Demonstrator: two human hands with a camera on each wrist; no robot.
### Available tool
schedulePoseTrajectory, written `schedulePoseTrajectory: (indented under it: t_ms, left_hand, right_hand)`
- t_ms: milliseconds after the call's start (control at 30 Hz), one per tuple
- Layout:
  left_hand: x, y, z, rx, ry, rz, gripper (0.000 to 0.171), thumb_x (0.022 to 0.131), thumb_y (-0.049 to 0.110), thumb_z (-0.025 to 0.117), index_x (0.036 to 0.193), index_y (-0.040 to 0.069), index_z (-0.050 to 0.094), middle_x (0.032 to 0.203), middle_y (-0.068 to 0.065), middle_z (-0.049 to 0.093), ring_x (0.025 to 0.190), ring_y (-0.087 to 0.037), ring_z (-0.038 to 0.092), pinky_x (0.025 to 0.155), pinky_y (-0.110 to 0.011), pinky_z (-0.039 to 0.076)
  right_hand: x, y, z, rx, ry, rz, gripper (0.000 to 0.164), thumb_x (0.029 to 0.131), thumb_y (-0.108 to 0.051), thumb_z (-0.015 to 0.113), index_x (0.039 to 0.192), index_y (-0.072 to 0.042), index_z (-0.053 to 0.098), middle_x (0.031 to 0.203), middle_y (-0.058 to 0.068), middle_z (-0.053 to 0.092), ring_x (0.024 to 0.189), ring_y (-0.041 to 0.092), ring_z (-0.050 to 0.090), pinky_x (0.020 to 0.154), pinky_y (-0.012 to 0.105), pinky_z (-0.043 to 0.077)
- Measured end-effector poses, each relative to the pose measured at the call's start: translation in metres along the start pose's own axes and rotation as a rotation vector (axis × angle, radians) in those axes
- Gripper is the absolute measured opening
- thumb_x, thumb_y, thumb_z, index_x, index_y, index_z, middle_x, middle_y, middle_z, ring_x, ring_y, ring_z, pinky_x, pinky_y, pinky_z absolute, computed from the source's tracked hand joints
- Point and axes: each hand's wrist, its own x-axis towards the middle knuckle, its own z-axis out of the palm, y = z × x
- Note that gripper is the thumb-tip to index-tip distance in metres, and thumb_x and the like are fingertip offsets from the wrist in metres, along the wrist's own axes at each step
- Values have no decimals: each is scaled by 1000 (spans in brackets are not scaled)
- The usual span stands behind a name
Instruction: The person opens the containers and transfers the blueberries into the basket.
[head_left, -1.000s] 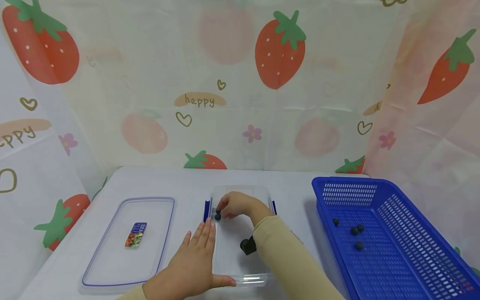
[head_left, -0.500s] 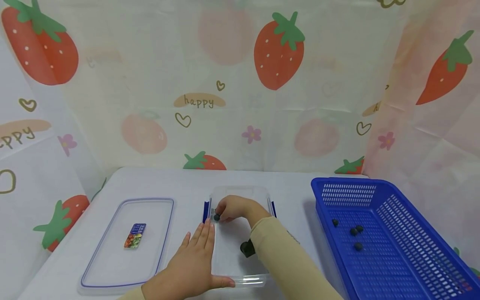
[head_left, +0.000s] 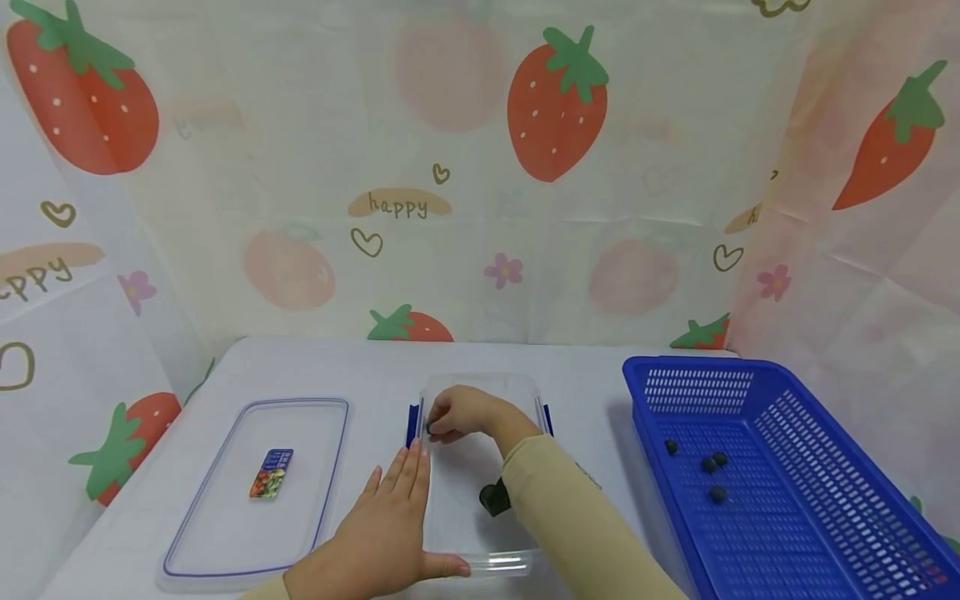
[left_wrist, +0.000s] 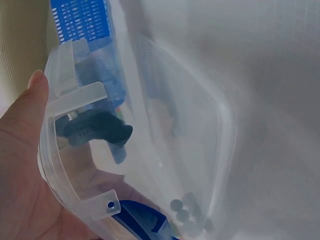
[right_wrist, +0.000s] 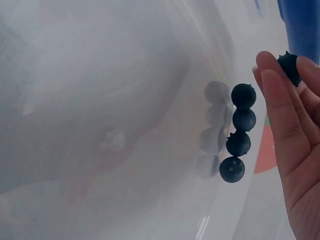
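Observation:
A clear plastic box (head_left: 501, 563) with blue side clips stands in the middle of the head view. My right hand (head_left: 468, 414) reaches inside near the left wall and pinches a blueberry (right_wrist: 288, 68) between thumb and fingertips. Just below those fingertips in the right wrist view, several blueberries (right_wrist: 244, 120) form a straight row along the wall; their reflections show beside them. My left hand (head_left: 385, 518) lies flat along the box's left side, fingers straight, thumb out along the near rim. Through the clear wall, the left wrist view shows blueberries (left_wrist: 177, 205) in the far corner.
To the right stands a blue perforated basket (head_left: 757, 367) holding several blueberries (head_left: 717, 495). On the left lies a clear lid (head_left: 247, 573) with a blue seal and a colourful label (head_left: 272, 473) on it. Under my right sleeve a dark piece (head_left: 495, 498) sticks out.
My right fingertips have shifted slightly toward the box's left wall. The blueberry seen below them earlier is now mostly covered by the fingers in the head view. My left hand stays put.

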Motion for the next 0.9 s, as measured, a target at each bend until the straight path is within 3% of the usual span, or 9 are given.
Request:
schedulePoseTrajectory:
  t_ms: [400,600,900]
  left_hand:
    - [1,1,-1,-5,-23,-17,124,62,84,45,142,-8,20,149,-24,10,137,-38,11,102,-59,19]
    - [1,2,-1,3,-24,-26,125,61,86,43,142,-7,20,149,-24,11,136,-38,12,102,-59,20]
    - [2,2,-2,18,-43,-36,127,59,89,38,142,-6,19,150,-22,10,137,-37,11,103,-59,19]
  right_hand:
    - [-6,0,-14,52,14,-64,4,82,-6,67,86,-7,67,82,4,66,74,16,64,70,27,52]
    - [-11,-5,-23,122,18,-74,5,82,-7,66,87,-8,67,82,4,67,75,17,65,75,34,52]
    - [-27,-16,-52,214,28,-163,13,84,-1,62,97,-3,62,91,10,66,87,24,65,76,30,52]
